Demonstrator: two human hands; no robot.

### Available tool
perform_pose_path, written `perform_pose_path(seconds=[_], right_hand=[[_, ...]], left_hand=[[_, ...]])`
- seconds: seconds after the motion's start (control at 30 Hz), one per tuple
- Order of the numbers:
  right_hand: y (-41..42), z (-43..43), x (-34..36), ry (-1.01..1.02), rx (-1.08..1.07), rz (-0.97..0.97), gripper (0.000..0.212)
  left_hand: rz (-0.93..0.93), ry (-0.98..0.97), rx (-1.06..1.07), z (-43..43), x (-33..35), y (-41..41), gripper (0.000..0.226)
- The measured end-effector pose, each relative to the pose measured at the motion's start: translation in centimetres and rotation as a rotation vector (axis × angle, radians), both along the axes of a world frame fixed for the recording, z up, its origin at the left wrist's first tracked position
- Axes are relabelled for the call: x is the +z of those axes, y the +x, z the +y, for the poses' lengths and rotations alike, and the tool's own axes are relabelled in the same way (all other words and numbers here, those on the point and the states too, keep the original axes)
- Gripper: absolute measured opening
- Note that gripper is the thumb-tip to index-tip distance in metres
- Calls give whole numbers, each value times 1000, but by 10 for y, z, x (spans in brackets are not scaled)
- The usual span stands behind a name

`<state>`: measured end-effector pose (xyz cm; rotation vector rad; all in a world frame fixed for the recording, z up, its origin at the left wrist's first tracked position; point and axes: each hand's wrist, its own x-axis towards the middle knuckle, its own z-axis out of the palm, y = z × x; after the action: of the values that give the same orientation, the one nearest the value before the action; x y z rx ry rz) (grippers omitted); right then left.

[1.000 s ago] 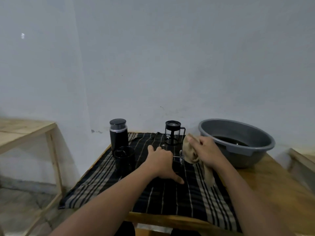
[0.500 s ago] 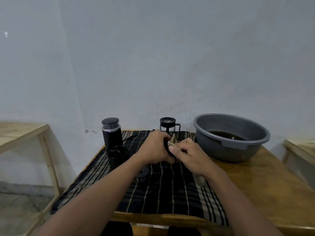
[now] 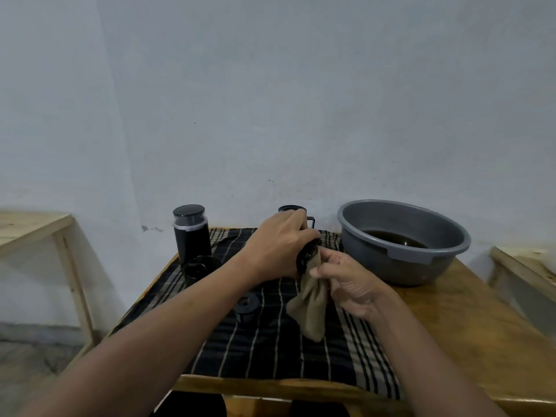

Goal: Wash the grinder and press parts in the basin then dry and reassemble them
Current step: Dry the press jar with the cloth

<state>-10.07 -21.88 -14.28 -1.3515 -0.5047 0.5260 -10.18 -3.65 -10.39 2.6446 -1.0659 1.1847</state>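
My left hand (image 3: 278, 245) grips a small black press part (image 3: 306, 256), held above the striped cloth (image 3: 264, 344). My right hand (image 3: 346, 281) holds a beige drying rag (image 3: 310, 308) pressed against that part, and the rag hangs down to the cloth. The black grinder (image 3: 191, 233) stands upright at the cloth's back left, with a black cup-shaped part (image 3: 198, 266) in front of it. A small black round part (image 3: 246, 305) lies on the cloth under my left forearm. The glass press beaker (image 3: 293, 209) stands behind my left hand, mostly hidden.
A grey basin (image 3: 403, 260) with dark water sits at the back right of the wooden table (image 3: 469, 326). A light wooden bench (image 3: 33, 233) stands to the left and another wooden surface (image 3: 523, 266) to the right. A wall is close behind.
My left hand lifted from the cloth with the black part and the right hand brought the rag up against it. The small round part now lies uncovered on the cloth.
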Motion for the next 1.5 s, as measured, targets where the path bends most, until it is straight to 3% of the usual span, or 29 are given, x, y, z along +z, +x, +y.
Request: perform_pose_path(seconds=[0.07, 0.2, 0.33, 0.4, 0.5, 0.6, 0.67, 0.73, 0.8, 0.9, 0.93, 1.07, 1.17, 1.33, 1.43, 1.5], right_hand=[[0, 0, 6, 48, -11, 19, 37], [-4, 4, 25, -377, -135, -372, 27], [-3, 6, 24, -81, -205, -235, 15], [-2, 7, 24, 13, -224, -194, 14], [-1, 6, 24, 151, -268, -62, 22], [2, 1, 25, 290, -408, -21, 35], [5, 1, 28, 337, -583, -56, 32], [2, 10, 30, 261, -706, -138, 30], [-4, 28, 29, 112, -667, -201, 45], [-9, 48, 36, -62, -619, -265, 99], [-7, 48, 41, -88, -635, -284, 106], [-4, 34, 67, -49, -545, -214, 85], [-1, 33, 64, -20, -538, -187, 89], [-12, 53, 39, -86, -645, -476, 110], [-7, 45, 49, -114, -627, -528, 101], [1, 36, 61, -75, -506, -409, 94]], left_hand=[[-70, -8, -9, 1, 1, 3, 45], [-145, 12, 36, 3, 0, 8, 38], [-155, -211, 54, 5, -5, 15, 49], [-47, -356, 84, 6, -10, 13, 70], [226, -583, 140, 2, -15, 7, 78], [507, -973, 37, 3, -12, 5, 60], [655, -1275, -78, 3, -7, 3, 45], [698, -1384, -102, -2, -5, 2, 39], [723, -1389, -142, -12, -6, 0, 38], [769, -1350, -211, -22, -8, -5, 31], [776, -1333, -243, -22, -8, -7, 30], [787, -1220, -376, -13, -3, -11, 40], [783, -1186, -412, -6, -3, -5, 46], [861, -1385, -488, -8, -12, -7, 41], [882, -1329, -532, -9, -14, -6, 44], [901, -1246, -532, -3, -13, -6, 51]])
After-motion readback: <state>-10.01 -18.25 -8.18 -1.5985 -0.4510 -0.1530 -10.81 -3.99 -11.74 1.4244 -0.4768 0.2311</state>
